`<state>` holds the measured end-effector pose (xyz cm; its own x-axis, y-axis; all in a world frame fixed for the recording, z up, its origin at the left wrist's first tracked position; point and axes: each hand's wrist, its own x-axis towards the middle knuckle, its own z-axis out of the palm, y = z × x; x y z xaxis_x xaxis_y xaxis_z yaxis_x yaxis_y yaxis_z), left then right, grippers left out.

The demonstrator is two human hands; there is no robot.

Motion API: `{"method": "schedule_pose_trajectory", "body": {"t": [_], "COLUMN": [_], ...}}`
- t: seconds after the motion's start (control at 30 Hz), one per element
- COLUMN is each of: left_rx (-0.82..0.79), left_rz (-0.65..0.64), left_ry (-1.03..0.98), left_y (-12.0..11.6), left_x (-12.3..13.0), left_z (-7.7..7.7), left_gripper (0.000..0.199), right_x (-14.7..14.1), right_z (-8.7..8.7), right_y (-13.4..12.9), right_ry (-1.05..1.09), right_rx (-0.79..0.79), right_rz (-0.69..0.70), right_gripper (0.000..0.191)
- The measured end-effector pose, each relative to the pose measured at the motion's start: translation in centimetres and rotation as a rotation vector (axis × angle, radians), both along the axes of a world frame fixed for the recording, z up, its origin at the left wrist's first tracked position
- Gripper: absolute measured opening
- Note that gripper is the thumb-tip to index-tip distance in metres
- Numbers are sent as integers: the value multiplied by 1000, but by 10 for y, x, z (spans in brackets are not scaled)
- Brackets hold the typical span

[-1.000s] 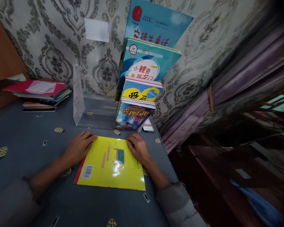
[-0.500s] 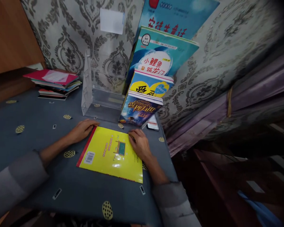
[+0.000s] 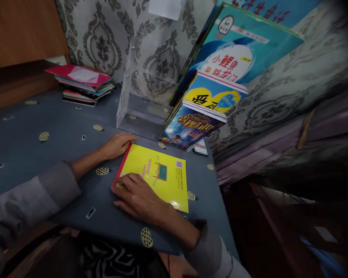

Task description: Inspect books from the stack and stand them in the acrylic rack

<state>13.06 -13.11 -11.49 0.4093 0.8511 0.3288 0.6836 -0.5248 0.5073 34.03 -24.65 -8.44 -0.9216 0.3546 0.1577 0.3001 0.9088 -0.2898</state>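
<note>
A yellow book [image 3: 172, 185] with a red spine strip lies flat on the table, a small green chalkboard picture on its cover. At its upper left corner is my left hand [image 3: 118, 146], fingers bent together against the spine edge. My right hand [image 3: 139, 197] lies across the lower left part of the cover, hiding that corner. Its fingers are stretched and apart, the fingertips near the red spine, the thumb lower down by the book's near edge.
Behind the book stands a clear acrylic rack [image 3: 140, 123], its right side filled with upright books [image 3: 193, 125]. A stack of books [image 3: 87, 83] lies at the back left. A pixelated pale item [image 3: 201, 146] sits near the right edge of the patterned tablecloth [image 3: 63, 131].
My right hand has moved from the book's upper right side to its lower left corner. My left hand stays at the upper left corner. The camera view has shifted.
</note>
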Motion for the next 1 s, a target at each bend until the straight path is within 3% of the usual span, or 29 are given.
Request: {"method": "schedule_pose_trajectory", "body": {"t": [0.3, 0.53, 0.73, 1.0], "left_rx": [-88, -250, -270, -251], "left_rz": [45, 81, 118, 143], "left_ry": [-79, -235, -291, -235], "left_y": [-4, -5, -6, -8], "left_x": [3, 2, 2, 5], "left_z": [6, 12, 13, 16], "left_gripper": [44, 46, 48, 46], "right_x": [-7, -8, -8, -8], "right_z": [2, 0, -5, -9], "right_y": [21, 63, 94, 101], "right_ry": [-60, -88, -102, -89], "right_rx": [83, 60, 42, 93], "right_rz": [-76, -194, -346, -510], "right_gripper": [31, 33, 33, 37]}}
